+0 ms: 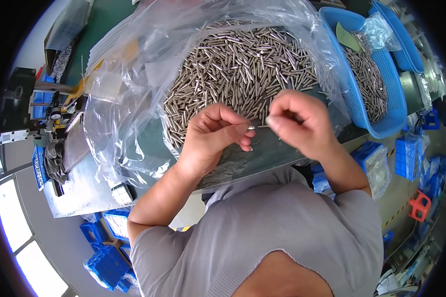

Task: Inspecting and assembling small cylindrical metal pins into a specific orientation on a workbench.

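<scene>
A large heap of small metal pins [238,64] lies on an opened clear plastic bag [129,94] in front of me. At the near edge of the heap, my left hand [208,138] pinches a small metal pin [251,128] between thumb and forefinger, with its shiny end sticking out. My right hand [302,121] is closed just to the right, thumb against forefinger, its fingertips pointing at the left hand. A thin metallic sliver shows beside those fingertips; whether they hold it is unclear. The two hands are a small gap apart.
At the right, a blue perforated basket [396,99] holds more pins, a green paper tag [348,37] and a crumpled clear bag [380,30]. A machine with a metal shaft [54,88] stands at the left. A red stool [420,205] and blue bins [408,156] are on the floor.
</scene>
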Available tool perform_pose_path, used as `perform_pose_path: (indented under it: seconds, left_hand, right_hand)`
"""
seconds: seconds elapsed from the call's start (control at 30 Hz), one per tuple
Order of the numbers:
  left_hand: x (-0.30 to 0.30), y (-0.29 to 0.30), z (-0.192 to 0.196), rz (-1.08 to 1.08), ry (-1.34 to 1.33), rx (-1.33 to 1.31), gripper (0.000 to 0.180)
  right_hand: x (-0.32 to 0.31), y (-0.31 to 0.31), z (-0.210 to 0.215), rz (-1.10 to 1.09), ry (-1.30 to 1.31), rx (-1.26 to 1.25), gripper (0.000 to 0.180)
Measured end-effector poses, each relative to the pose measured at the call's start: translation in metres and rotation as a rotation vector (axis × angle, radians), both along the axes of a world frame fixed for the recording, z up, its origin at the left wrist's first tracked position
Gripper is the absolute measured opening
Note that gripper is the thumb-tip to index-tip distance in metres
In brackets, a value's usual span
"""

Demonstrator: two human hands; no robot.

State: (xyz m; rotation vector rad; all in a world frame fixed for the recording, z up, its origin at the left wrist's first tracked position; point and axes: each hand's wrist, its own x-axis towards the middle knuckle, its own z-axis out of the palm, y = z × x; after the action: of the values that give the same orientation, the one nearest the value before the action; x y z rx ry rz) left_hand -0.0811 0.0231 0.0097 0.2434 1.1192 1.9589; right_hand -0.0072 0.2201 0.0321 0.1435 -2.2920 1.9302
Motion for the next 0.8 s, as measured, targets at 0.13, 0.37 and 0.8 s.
perform_pose_path:
  seconds: [0.13,0.37,0.8]
  left_hand:
    - [0.001,0.003,0.001,-0.013,0.006,0.000,0.005]
    - [0.002,0.004,-0.001,-0.028,0.033,0.013,0.004]
    - [-0.001,0.003,0.001,0.012,0.060,0.006,0.003]
  right_hand:
    - [0.005,0.006,-0.009,-0.004,-0.094,-0.238,0.013]
    - [0.006,-0.011,-0.013,-0.059,0.079,0.040,0.011]
    - [0.013,0.012,-0.015,-0.026,-0.036,0.523,0.014]
